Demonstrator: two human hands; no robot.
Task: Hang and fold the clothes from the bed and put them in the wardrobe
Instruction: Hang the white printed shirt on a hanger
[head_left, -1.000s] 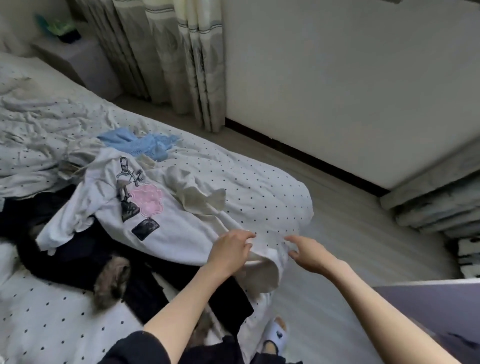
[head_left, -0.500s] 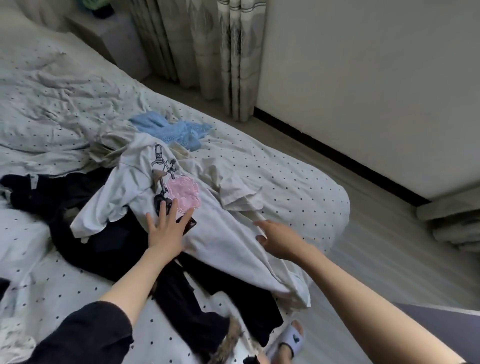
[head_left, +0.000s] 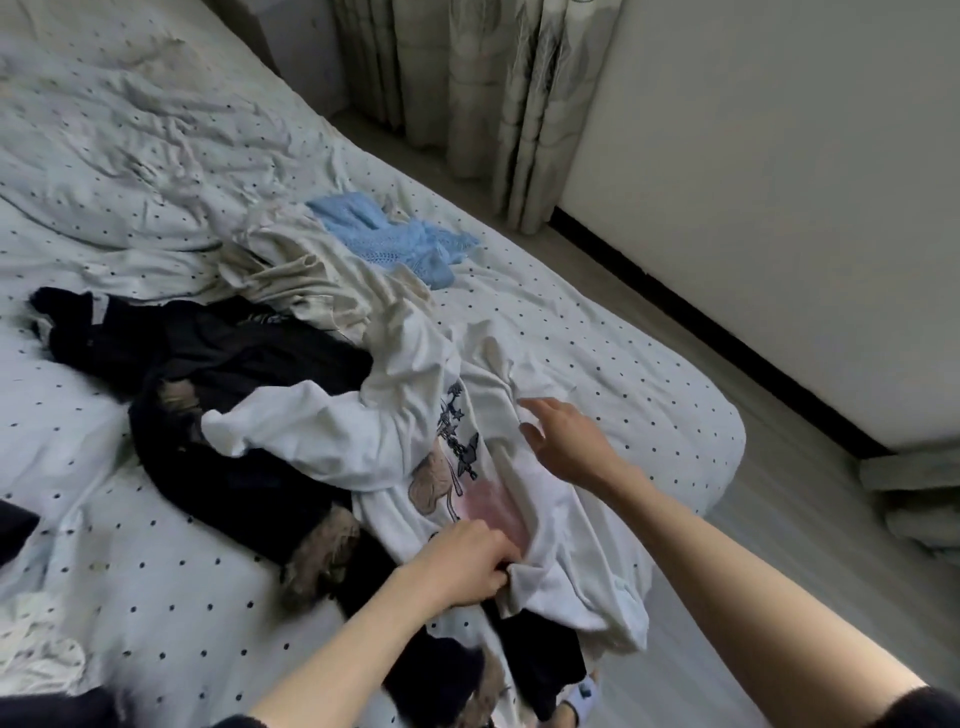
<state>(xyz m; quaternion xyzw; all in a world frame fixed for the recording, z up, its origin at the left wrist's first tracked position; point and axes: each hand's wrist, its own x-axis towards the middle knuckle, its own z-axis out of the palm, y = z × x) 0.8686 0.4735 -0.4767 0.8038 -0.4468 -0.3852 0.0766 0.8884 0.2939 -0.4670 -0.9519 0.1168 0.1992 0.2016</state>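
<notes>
- My left hand (head_left: 462, 561) was at the near edge of the bed (head_left: 597, 322), fingers (head_left: 488, 569) curled and pinching a fold of the white T-shirt (head_left: 550, 535) close to its hem.
- My right hand (head_left: 566, 441) was just above the same shirt, farther up and to the right, with fingers released and spread; I could not tell whether the tips touched the cloth.
- The white T-shirt lay crumpled across the near right part of the bed, its hem hanging over the edge toward the floor (head_left: 779, 545). A printed design in pink and dark tones showed on its front between my two hands.
- One sleeve of the shirt reached left over a black garment (head_left: 218, 374), which was spread out to the left of the shirt and ran under it.
- Brownish fur trim (head_left: 322, 551) showed on the black garment near my left forearm.
- Beyond the shirt lay a beige garment (head_left: 311, 275), bunched, and past that a light blue knitted piece (head_left: 395, 234), both on the dotted bed cover.
- Far across the room hung the curtains (head_left: 498, 93), next to a plain pale wall (head_left: 779, 182) with a dark skirting line.
- A slippered foot (head_left: 582, 696) showed at the near edge of the view beside the bed.
</notes>
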